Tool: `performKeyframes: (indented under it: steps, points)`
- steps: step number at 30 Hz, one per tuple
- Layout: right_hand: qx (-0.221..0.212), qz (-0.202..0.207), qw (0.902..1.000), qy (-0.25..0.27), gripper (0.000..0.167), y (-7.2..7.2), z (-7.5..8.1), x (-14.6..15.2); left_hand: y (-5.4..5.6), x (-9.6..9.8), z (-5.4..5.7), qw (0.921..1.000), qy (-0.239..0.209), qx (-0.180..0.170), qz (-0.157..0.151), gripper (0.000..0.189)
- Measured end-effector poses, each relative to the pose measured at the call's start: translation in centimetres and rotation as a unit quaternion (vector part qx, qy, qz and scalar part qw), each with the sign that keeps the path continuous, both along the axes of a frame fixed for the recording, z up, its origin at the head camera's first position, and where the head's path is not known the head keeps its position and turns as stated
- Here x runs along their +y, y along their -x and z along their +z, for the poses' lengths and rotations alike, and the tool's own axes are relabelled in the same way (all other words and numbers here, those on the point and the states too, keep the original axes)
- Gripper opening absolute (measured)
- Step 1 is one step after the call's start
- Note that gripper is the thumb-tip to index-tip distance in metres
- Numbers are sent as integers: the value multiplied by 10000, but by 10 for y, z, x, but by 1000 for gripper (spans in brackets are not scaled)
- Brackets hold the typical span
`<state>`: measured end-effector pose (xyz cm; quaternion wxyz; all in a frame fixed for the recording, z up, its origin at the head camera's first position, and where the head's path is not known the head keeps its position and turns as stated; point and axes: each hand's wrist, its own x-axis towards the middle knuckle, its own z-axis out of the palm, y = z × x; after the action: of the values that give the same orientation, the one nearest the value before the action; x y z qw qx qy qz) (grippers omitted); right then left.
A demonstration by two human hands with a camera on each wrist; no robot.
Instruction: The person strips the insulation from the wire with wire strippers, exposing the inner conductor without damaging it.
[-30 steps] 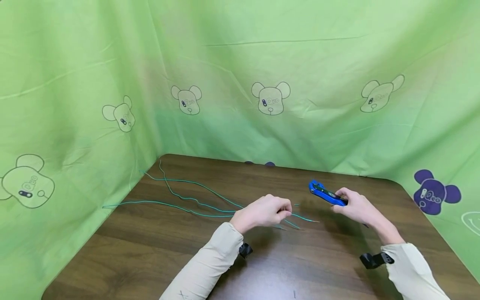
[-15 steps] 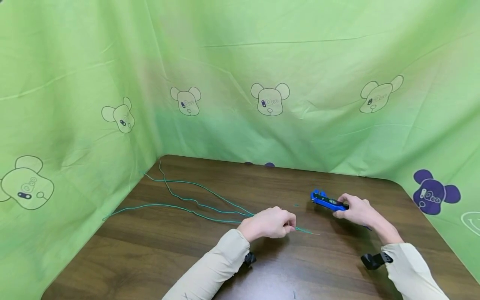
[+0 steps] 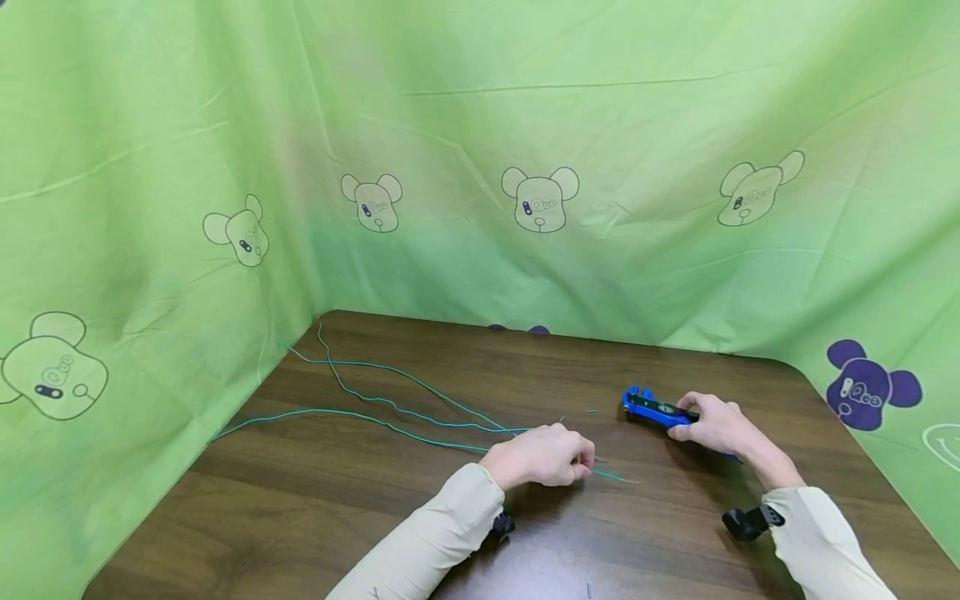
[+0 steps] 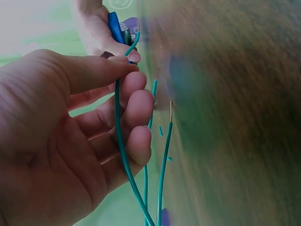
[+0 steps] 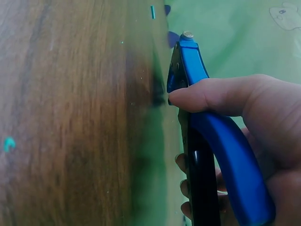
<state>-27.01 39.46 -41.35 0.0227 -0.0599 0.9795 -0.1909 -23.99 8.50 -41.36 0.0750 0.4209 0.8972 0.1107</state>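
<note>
My left hand (image 3: 540, 456) pinches a thin green wire (image 4: 120, 127) between thumb and forefinger, its other fingers loosely curled. The wire's end sticks out past the fingertips with a short bare tip. Two more green wires (image 4: 164, 160) lie beside it in the left wrist view; one ends in bare copper (image 4: 171, 111). To the right, my right hand (image 3: 712, 423) grips a blue and black wire stripper (image 3: 652, 407), its head pointing left over the table. In the right wrist view the thumb lies across the tool near its head, with fingers round the blue handle (image 5: 235, 160).
Long wires (image 3: 360, 412) trail across the brown wooden table (image 3: 300, 492) to its left edge. Small cut bits of green insulation (image 3: 592, 411) lie on the wood, another bit (image 3: 588, 590) near the front. Green printed cloth (image 3: 465, 267) hangs behind and at both sides.
My left hand has moved slightly right and nearer to me, drawing the wire ends along. The wire stripper has lowered toward the table in my right hand.
</note>
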Motion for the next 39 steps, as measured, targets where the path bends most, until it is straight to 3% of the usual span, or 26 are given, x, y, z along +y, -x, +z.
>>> performKeyframes:
  steps: [17,25,32,39]
  points:
    - [12,1,10000,-29,56,1,-4,4,-7,5,-1,9997,244,-19,53,9]
    - [-182,146,9995,-204,52,0,-1,5,-9,6,-1,9995,298,34,52,9]
    - [-455,199,9988,-5,50,0,5,6,-8,5,0,9995,303,51,58,9]
    - [-264,455,9983,244,38,-4,16,-1,-2,-4,9,9998,96,167,107,11]
